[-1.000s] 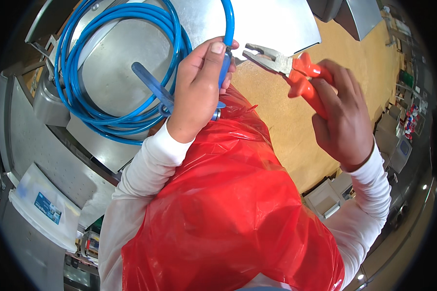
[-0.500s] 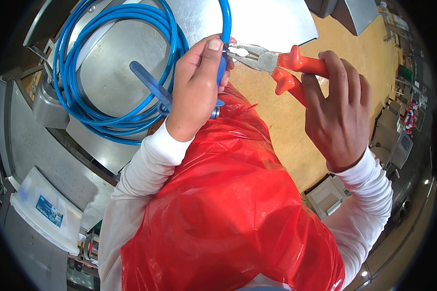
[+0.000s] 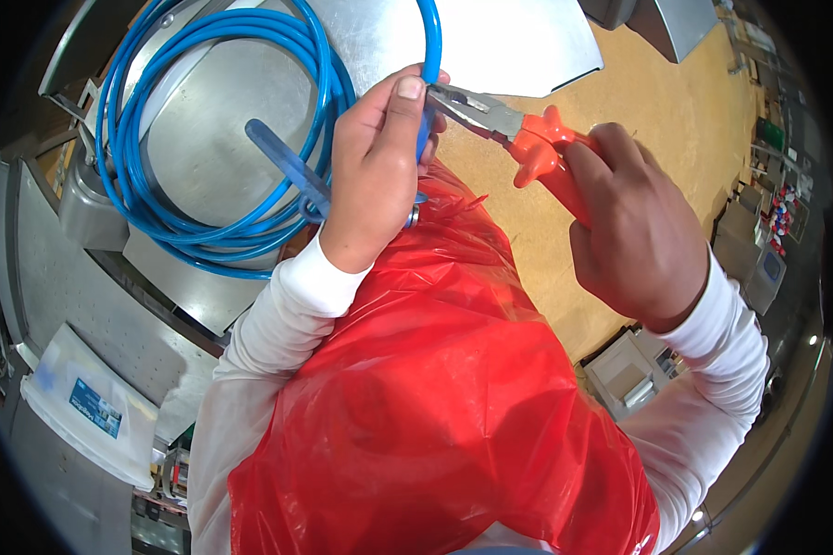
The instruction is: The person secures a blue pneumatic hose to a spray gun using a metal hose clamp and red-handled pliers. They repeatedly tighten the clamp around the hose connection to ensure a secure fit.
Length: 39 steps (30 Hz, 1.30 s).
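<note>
My left hand (image 3: 379,157) is closed round a blue spray gun (image 3: 292,166) where the blue hose (image 3: 432,42) meets it. Much of the spray gun is hidden behind the palm; its long flat lever sticks out to the left. In my right hand (image 3: 639,217) are pliers (image 3: 491,116) with orange-red handles, gripped tightly together. Their metal jaws reach the joint of hose and gun, right beside my left thumb. Whether the jaws bite on a clamp there is too small to tell.
The rest of the hose lies in a large blue coil (image 3: 208,236) over a steel surface (image 3: 236,111) at the left. A white plastic lid (image 3: 88,407) with a blue label lies lower left. A red apron (image 3: 435,388) covers my front. Yellowish floor (image 3: 657,102) shows at the right.
My right hand has closed the plier handles, which were spread apart, and turned its wrist, moving slightly down. The jaws have come together at the hose joint. My left hand stays in place.
</note>
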### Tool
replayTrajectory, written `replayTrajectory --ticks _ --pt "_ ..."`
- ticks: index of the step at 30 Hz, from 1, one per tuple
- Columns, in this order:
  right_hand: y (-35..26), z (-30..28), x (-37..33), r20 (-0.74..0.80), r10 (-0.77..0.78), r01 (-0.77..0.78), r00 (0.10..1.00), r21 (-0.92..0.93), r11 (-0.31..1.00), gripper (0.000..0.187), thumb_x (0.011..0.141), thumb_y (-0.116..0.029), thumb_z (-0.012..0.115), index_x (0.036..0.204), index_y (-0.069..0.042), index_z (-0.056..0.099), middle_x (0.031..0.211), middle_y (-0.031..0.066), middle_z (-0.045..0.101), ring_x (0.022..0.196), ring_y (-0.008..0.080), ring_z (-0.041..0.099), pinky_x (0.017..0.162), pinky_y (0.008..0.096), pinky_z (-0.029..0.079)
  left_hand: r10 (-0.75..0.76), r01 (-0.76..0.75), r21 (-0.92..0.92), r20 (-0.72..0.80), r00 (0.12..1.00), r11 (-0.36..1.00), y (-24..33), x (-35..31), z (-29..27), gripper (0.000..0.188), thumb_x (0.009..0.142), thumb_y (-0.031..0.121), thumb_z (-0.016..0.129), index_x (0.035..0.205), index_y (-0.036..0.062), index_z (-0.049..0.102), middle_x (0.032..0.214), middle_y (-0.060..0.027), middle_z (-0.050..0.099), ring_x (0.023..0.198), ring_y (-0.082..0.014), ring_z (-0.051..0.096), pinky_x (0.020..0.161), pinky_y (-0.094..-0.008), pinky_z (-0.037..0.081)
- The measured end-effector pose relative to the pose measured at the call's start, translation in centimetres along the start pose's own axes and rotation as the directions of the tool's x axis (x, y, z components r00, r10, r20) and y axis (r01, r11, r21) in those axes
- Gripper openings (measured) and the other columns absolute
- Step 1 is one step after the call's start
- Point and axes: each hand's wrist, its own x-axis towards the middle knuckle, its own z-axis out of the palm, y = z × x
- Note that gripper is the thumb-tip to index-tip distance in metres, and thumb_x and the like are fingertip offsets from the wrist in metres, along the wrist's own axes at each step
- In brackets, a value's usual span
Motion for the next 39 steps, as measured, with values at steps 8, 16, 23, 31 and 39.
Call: replayTrajectory --ticks 8,16,23,31,39 --pt "5.4 -2.8 4.9 0.766 -0.111 -0.741 0.633 0.642 0.196 0.04 0.066 -0.004 0.059 0.105 0.005 0.062 0.1 0.0217 0.068 0.076 0.0296 0.071 0.068 0.0374 0.059 -0.008 0.009 0.002 -0.043 0.999 1.0 0.0 0.1 -0.2 0.041 0.116 0.035 0.05 0.129 0.0029 0.071 0.083 0.0014 0.063 0.067 -0.0041 0.051 0.062 -0.021 0.042" --pt "5.6 -2.1 2.1 0.632 -0.049 -0.51 0.773 0.666 0.544 0.042 0.069 0.0 0.057 0.109 0.004 0.065 0.096 0.0171 0.069 0.083 0.0264 0.071 0.075 0.0353 0.056 -0.026 0.027 -0.048 0.032 0.999 0.998 0.6 -0.5 -1.1 0.043 0.115 0.038 0.051 0.13 0.0013 0.069 0.091 -0.004 0.066 0.073 -0.0077 0.056 0.066 -0.0229 0.045" --pt "1.2 -0.3 -0.9 -0.152 -0.049 0.039 0.987 -0.069 0.997 0.04 0.072 0.0 0.071 0.112 -0.003 0.067 0.124 0.0168 0.06 0.105 0.0384 0.063 0.087 0.0445 0.051 -0.05 0.056 -0.061 0.086 0.995 0.997 1.4 -0.6 -1.2 0.048 0.116 0.039 0.044 0.134 0.0006 0.067 0.093 -0.0055 0.066 0.076 -0.0092 0.055 0.068 -0.0235 0.044" --pt "-0.1 1.0 -1.0 -0.265 -0.108 -0.013 0.958 -0.418 0.908 0.024 0.087 -0.021 0.077 0.106 -0.008 0.07 0.128 0.0133 0.059 0.109 0.0323 0.065 0.091 0.0453 0.048 -0.058 0.059 -0.027 0.059 0.997 0.998 1.6 -0.5 -0.9 0.047 0.116 0.037 0.044 0.135 0.0009 0.067 0.094 -0.0065 0.069 0.076 -0.0095 0.057 0.069 -0.0238 0.045" --pt "-1.0 0.4 -0.8 -0.243 -0.105 -0.022 0.964 -0.468 0.884 0.029 0.08 -0.009 0.079 0.107 -0.005 0.07 0.13 0.0168 0.06 0.111 0.035 0.066 0.093 0.0471 0.051 -0.023 0.024 -0.033 0.034 0.999 0.999 1.2 -0.7 -0.7 0.042 0.117 0.036 0.046 0.133 0.0032 0.069 0.092 -0.0029 0.067 0.074 -0.0051 0.054 0.068 -0.0218 0.045"
